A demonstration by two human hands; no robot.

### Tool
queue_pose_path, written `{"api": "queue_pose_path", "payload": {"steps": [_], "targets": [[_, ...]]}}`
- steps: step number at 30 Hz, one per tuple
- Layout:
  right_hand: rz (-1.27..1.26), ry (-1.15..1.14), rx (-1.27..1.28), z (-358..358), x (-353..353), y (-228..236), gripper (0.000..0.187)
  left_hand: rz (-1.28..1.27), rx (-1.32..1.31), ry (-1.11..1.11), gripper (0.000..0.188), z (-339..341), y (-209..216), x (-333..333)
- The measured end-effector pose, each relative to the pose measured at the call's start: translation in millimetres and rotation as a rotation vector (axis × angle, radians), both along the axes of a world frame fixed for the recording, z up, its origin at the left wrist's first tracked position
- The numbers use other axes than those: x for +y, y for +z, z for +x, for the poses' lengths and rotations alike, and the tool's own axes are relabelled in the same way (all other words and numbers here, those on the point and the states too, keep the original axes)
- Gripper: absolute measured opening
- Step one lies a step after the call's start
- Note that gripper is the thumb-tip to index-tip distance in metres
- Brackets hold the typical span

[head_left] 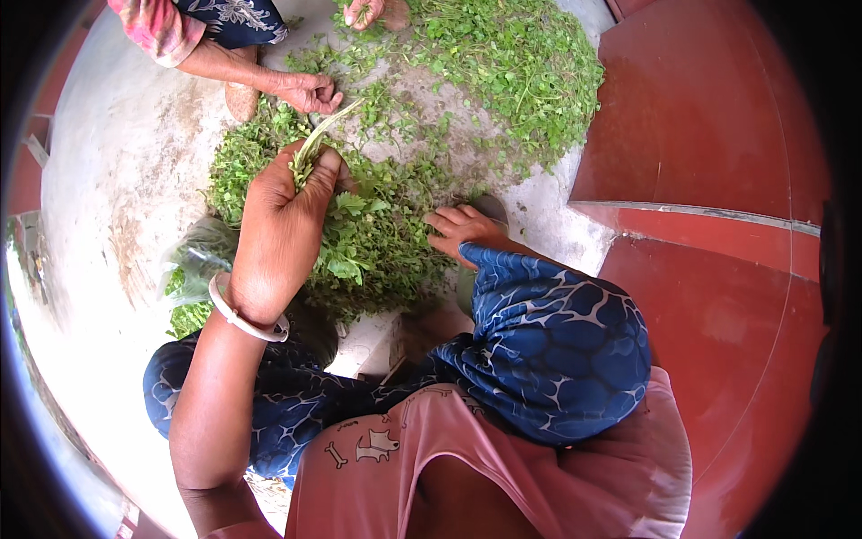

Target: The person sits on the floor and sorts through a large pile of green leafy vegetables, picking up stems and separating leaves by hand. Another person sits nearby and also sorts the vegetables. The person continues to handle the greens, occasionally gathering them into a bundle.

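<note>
My left hand, with a pale bangle on its wrist, is closed around a bunch of leafy green herbs. Pale stems stick up past the thumb, and leaves hang out below the fist. Under it spreads a heap of loose green herbs on the ground. My right hand rests by my right knee at the heap's right edge. Its fingers are stretched out a little apart, and nothing shows in them.
Across the heap, another person's hand hovers over the greens, and their other hand holds some greens. A wide layer of herbs covers the far floor. A clear plastic bag with greens lies left. Red panels stand at right.
</note>
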State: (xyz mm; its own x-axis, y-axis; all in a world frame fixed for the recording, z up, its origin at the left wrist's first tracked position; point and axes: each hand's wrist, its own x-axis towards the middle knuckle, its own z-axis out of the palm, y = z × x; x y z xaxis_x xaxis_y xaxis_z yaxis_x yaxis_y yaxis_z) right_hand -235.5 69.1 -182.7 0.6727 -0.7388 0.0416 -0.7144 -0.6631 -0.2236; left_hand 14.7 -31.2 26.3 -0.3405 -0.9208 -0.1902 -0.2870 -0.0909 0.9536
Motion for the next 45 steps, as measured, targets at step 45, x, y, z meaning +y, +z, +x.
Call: {"api": "queue_pose_path", "payload": {"steps": [45], "targets": [[0.823,-0.796,-0.719,-17.7,-70.3,33.7,0.021,0.124,0.031,0.034,0.023,7.4,-12.4,23.4]]}}
